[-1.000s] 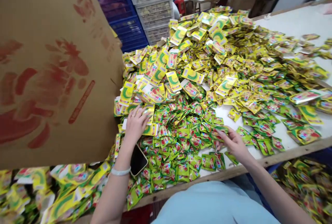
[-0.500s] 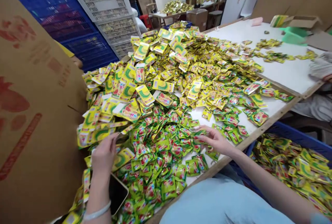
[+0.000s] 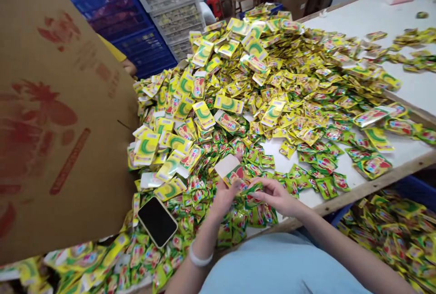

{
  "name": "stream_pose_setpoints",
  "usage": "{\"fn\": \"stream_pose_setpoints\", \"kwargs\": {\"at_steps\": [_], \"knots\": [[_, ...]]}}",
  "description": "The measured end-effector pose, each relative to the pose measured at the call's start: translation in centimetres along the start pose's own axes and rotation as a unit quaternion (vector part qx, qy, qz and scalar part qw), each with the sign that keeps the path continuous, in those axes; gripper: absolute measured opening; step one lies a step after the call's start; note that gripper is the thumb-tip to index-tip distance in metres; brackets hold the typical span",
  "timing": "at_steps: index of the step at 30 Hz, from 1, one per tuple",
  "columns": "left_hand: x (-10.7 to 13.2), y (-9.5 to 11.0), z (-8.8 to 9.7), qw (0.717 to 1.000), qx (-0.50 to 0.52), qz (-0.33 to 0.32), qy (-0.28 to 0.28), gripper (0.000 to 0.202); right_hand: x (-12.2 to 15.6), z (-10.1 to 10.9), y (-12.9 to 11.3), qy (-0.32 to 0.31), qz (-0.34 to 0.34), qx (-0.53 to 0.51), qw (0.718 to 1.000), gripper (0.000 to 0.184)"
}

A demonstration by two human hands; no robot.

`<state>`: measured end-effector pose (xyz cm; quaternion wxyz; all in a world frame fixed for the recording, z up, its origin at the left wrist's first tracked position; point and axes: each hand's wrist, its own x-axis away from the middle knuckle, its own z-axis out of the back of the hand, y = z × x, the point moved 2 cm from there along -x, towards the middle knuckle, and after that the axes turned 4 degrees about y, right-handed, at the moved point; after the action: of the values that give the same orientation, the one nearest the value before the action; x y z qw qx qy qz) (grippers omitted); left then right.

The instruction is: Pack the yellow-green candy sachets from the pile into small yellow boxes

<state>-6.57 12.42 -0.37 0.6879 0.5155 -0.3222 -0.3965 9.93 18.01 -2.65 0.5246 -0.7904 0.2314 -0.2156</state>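
A big heap of yellow and green sachets point(image 3: 272, 71) covers the white table point(image 3: 371, 17). Smaller green sachets point(image 3: 218, 203) lie near the front edge. My left hand point(image 3: 223, 196) is raised over them and holds a larger yellow sachet point(image 3: 230, 169) with its white back showing. My right hand point(image 3: 272, 194) is close beside it, fingers pinched on a small green sachet point(image 3: 250, 189). The two hands almost touch. A white bangle point(image 3: 199, 258) sits on my left wrist.
A black phone point(image 3: 157, 221) lies face up on the sachets at the left. A large brown cardboard sheet point(image 3: 54, 121) stands at the left. Blue and white crates point(image 3: 143, 17) are stacked behind. A blue bin of sachets point(image 3: 395, 235) sits below the table's right edge.
My left hand left the yellow packs at the left, uncovering the phone, and came to the middle with a yellow sachet. My right hand drew in to meet it, pinching a green sachet.
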Motion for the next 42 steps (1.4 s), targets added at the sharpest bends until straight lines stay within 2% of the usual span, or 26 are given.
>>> {"fn": "stream_pose_setpoints", "kwargs": {"at_steps": [2, 4, 5, 7, 10, 13, 15, 17, 21, 23, 25, 28, 31, 34, 37, 40, 42], "knots": [[0.5, -1.1, -1.3, 0.992, 0.099, 0.079, 0.003, 0.055, 0.5, 0.9, -0.6, 0.017, 0.008, 0.02, 1.0, 0.022], [0.9, -1.5, -1.7, 0.979, 0.176, 0.103, 0.015, 0.052, 0.6, 2.1, -2.3, 0.078, 0.049, 0.036, 0.995, 0.019], [1.0, -1.3, -1.8, 0.976, 0.189, 0.105, 0.006, 0.051, 0.4, 2.6, -3.3, 0.114, 0.077, 0.04, 0.99, 0.018], [1.2, -0.6, -1.9, 0.975, 0.183, 0.111, -0.052, 0.048, -0.2, 3.2, -5.4, 0.156, 0.129, 0.05, 0.978, 0.015], [1.6, 0.6, -2.3, 0.968, 0.166, 0.117, -0.149, 0.045, -1.5, 2.8, -7.7, 0.129, 0.213, 0.139, 0.958, 0.012], [1.9, 1.2, -2.6, 0.967, 0.145, 0.096, -0.186, 0.044, -2.2, 2.1, -8.8, 0.045, 0.281, 0.274, 0.919, 0.009], [2.1, 0.9, -2.6, 0.974, 0.112, 0.064, -0.187, 0.05, -2.3, 2.1, -8.8, -0.03, 0.26, 0.349, 0.9, 0.012], [2.3, 0.4, -2.5, 0.978, 0.073, 0.033, -0.191, 0.059, -2.1, 2.3, -8.7, -0.084, 0.209, 0.41, 0.884, 0.015], [2.5, -0.3, -2.3, 0.979, 0.04, 0.023, -0.196, 0.066, -1.2, 2.5, -9.1, -0.12, 0.164, 0.456, 0.867, 0.021], [2.5, -0.2, -2.3, 0.976, 0.039, 0.033, -0.213, 0.07, -0.8, 2.5, -9.1, -0.1, 0.159, 0.448, 0.874, 0.022], [2.5, 0.3, -2.2, 0.971, 0.011, 0.04, -0.237, 0.075, -0.4, 2.7, -8.6, -0.051, 0.159, 0.45, 0.877, 0.016], [2.4, 0.9, -2.3, 0.965, -0.044, 0.042, -0.255, 0.08, 0.1, 2.9, -7.1, -0.012, 0.188, 0.49, 0.851, 0.009], [2.4, 1.1, -2.6, 0.961, -0.041, 0.057, -0.268, 0.085, 0.4, 3.1, -5.9, -0.025, 0.237, 0.507, 0.829, 0.018], [2.5, 0.7, -3.1, 0.95, 0.002, 0.093, -0.299, 0.093, 1.0, 3.3, -5.6, -0.07, 0.237, 0.446, 0.86, 0.026], [2.8, 0.0, -3.8, 0.939, 0.038, 0.116, -0.322, 0.099, 1.7, 3.0, -5.2, -0.106, 0.172, 0.386, 0.9, 0.025], [3.0, -0.3, -4.7, 0.94, 0.035, 0.117, -0.317, 0.103, 2.3, 3.0, -4.3, -0.043, 0.158, 0.364, 0.917, 0.021], [3.0, -0.3, -5.0, 0.948, 0.017, 0.09, -0.304, 0.104, 2.8, 4.5, -4.3, 0.032, 0.178, 0.356, 0.917, 0.021]]}}
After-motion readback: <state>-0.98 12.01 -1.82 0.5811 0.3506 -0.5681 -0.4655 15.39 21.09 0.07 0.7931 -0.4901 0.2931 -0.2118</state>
